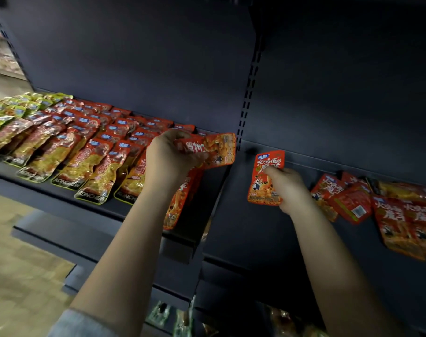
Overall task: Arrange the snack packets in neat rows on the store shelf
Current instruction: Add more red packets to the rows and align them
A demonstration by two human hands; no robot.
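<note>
My left hand (169, 156) grips an orange-red snack packet (216, 149) lying sideways, held over the right end of the rows on the left shelf (61, 205). My right hand (288, 188) pinches another red packet (265, 178) upright, over the bare left part of the right shelf (243, 234). Rows of red and yellow packets (85, 147) overlap on the left shelf. A loose heap of red packets (382, 210) lies at the right of the right shelf.
Green packets (17, 105) fill the far left of the shelf. A slotted upright post (249, 93) divides the two shelf bays, with a dark back panel behind. Lower shelves with more goods (182, 319) show below. The aisle floor (19, 251) is at lower left.
</note>
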